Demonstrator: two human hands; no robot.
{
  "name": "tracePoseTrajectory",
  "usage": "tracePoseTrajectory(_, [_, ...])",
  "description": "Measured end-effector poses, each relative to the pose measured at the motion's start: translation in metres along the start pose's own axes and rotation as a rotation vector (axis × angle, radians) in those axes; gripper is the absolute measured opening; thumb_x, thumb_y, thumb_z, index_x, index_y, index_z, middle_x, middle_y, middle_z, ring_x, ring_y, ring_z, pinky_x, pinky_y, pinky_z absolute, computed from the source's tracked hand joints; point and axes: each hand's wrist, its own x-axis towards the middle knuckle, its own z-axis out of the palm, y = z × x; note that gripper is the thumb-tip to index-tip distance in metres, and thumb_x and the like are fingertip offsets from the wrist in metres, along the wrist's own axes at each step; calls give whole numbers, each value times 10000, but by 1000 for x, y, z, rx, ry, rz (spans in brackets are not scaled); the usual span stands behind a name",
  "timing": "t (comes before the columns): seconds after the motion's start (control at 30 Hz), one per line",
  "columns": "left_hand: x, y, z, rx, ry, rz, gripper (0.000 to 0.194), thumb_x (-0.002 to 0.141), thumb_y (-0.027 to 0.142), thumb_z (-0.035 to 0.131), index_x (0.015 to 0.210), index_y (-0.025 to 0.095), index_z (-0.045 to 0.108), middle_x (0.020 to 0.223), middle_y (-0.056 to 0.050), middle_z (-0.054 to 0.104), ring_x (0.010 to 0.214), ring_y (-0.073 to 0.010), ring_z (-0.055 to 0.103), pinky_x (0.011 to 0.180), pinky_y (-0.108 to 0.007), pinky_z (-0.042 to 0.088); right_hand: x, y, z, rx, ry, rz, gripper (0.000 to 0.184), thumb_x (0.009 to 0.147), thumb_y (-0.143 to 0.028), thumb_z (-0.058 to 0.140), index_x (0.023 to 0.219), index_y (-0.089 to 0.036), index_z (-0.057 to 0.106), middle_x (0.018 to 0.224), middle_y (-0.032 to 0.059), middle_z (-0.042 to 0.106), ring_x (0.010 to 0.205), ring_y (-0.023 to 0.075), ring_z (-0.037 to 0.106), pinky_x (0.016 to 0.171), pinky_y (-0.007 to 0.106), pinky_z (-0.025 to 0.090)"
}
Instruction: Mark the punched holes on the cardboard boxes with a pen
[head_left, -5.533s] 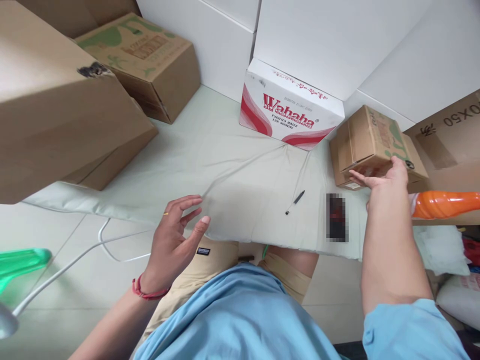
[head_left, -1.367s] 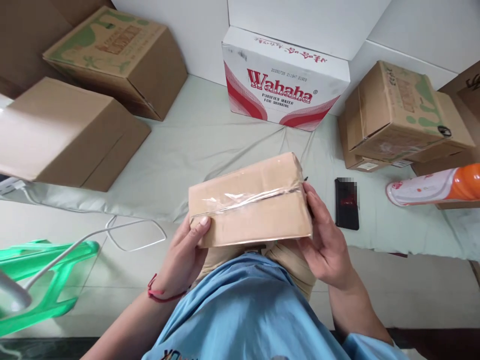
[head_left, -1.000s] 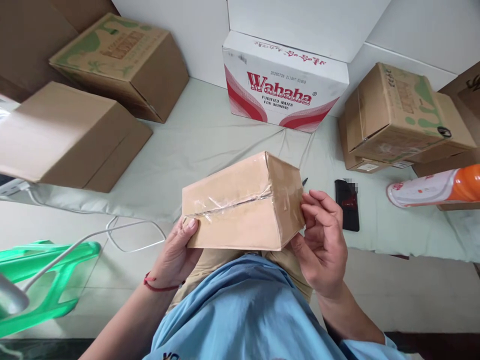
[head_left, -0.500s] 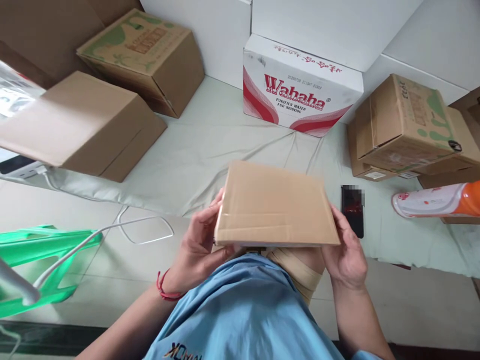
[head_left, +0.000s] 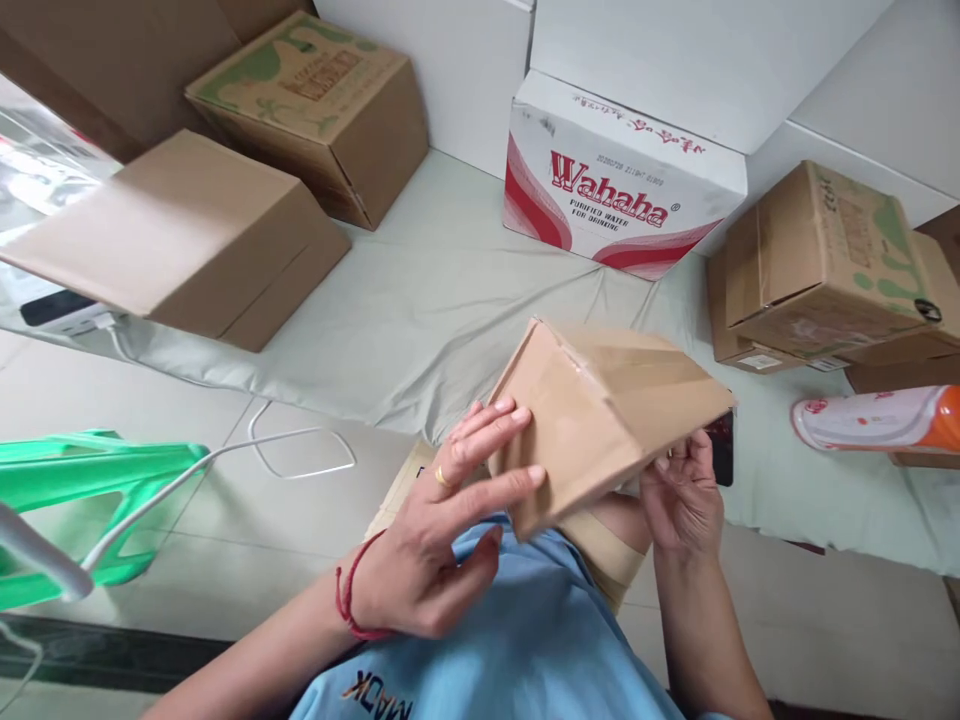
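Observation:
A brown cardboard box (head_left: 577, 420) is tilted over my lap, one end face turned towards my left side. My left hand (head_left: 450, 520) rests its outstretched fingertips against that end face, fingers apart. At the box's lower right corner, the bent fingers of my right hand (head_left: 686, 485) grip its edge from beneath; part of those fingers is hidden behind the cardboard. Partly covered by the right corner of the box, a dark phone (head_left: 723, 450) lies on the pale cloth (head_left: 420, 300).
Behind stands a white and red Wahaba water carton (head_left: 622, 190). Cardboard boxes (head_left: 225, 230) stand at left, and more boxes (head_left: 832, 270) at right beside an orange-capped canister (head_left: 870, 418). A green stool (head_left: 97, 500) and a white cable (head_left: 300, 432) are at lower left.
The box has turned from lying flat to tilted, its end face now showing. My left hand has loosened from a grip to spread fingers on that face; my right hand still holds the corner.

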Motion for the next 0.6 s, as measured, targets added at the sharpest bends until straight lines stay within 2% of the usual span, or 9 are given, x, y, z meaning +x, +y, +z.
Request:
tracePoseTrajectory(0.03, [-3,-2,0,-84,0,-63,698,971,91,546,1655,225,508,1823,-138,382,1722,-352,340,1419,-627,320,1,1,-1,-2,8,-27,585,652,-125,953,1149,-356,750,1126,-49,776,998,129,694,906,259,592])
tracePoseTrajectory(0.1, [-10,-8,1,-244,83,-165,683,1030,230,593,1694,235,432,1797,-174,411,1707,-375,369,1400,-646,351,2,4,0,-21,7,-62,580,627,-135,964,1113,-343,725,1129,-38,767,1034,145,700,902,267,593])
tracePoseTrajectory(0.2, [-17,-17,7,-355,268,-228,766,1043,433,703,1727,299,386,1736,-167,488,1641,-377,469,1351,-630,439,-2,12,5,-81,-27,-88,516,662,-293,1000,1054,-300,665,1111,10,745,1074,196,701,934,333,602])
tracePoseTrajectory(0.27, [-17,-20,8,-316,382,-265,812,1016,546,747,1724,322,420,1652,-151,557,1557,-361,546,1299,-584,501,-6,18,11,-106,-62,-89,501,678,-357,1009,986,-282,621,1061,8,708,992,189,681,884,330,598])
tracePoseTrajectory(0.33, [-14,-20,5,-243,490,-316,757,1003,630,738,1662,316,539,1508,-131,617,1422,-331,614,1229,-527,549,-10,22,17,-118,-111,-84,474,699,-350,999,932,-266,595,1061,1,669,942,166,649,841,303,579])
tracePoseTrajectory(0.4, [-10,-18,-2,-181,556,-366,623,1012,626,730,1544,307,670,1332,-101,632,1242,-287,652,1134,-479,595,-13,25,23,-146,-174,-102,408,744,-320,956,883,-247,580,1099,13,650,958,163,631,838,292,558])
tracePoseTrajectory(0.47, [-8,-14,-8,-134,565,-400,479,1022,520,760,1457,320,728,1202,-70,613,1128,-250,652,1063,-446,625,-13,25,29,-180,-226,-141,344,790,-271,892,832,-230,553,1154,35,647,1010,174,623,861,298,541])
tracePoseTrajectory(0.53, [-8,-13,-11,-108,540,-398,457,1004,374,810,1452,350,723,1216,-60,606,1172,-246,661,1047,-424,645,-9,24,33,-187,-247,-180,343,785,-192,842,770,-210,500,1185,39,642,1033,173,614,863,287,518])
tracePoseTrajectory(0.6, [-11,-16,-11,-96,488,-354,539,984,264,828,1492,376,690,1354,-75,606,1312,-272,657,1067,-430,657,-3,22,35,-188,-230,-221,389,747,-130,817,725,-195,434,1164,28,632,993,157,597,823,257,487])
